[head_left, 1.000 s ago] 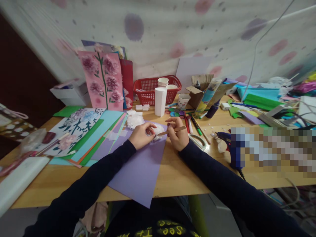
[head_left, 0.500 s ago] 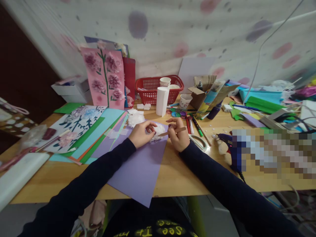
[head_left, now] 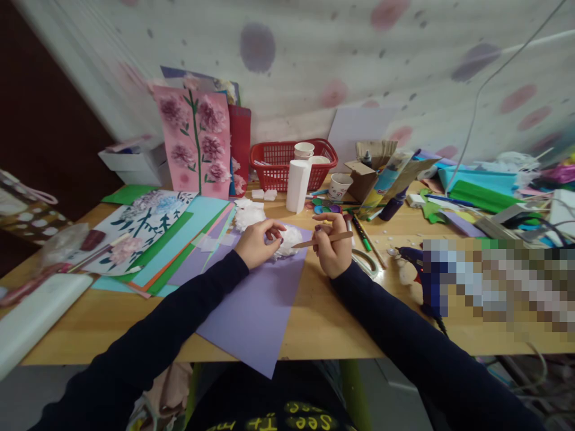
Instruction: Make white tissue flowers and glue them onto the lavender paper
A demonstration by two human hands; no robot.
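Note:
My left hand (head_left: 259, 244) has its fingers curled, thumb and forefinger closed at the left edge of a white ruffled paper flower (head_left: 291, 236). The flower sits on a sheet of purple paper (head_left: 251, 311). In my right hand (head_left: 333, 248) is a flat brown wooden stick (head_left: 309, 243), pinched between thumb and fingers. Its tip points left and reaches the flower's right side. A second white ruffled flower (head_left: 248, 214) lies just behind my left hand.
Coloured sheets (head_left: 168, 251) and a flower picture (head_left: 121, 257) lie at left. Behind stand a white roll (head_left: 297, 187), a red basket (head_left: 269, 173) and a paper cup (head_left: 340, 187). Scissors (head_left: 366, 263) and a glue gun (head_left: 424, 278) lie at right, with a marker (head_left: 360, 233) nearby.
My right hand has drawn a little to the right with the stick, its tip now nearer the flower's right side. My left hand stays by the flower. The view has shifted slightly.

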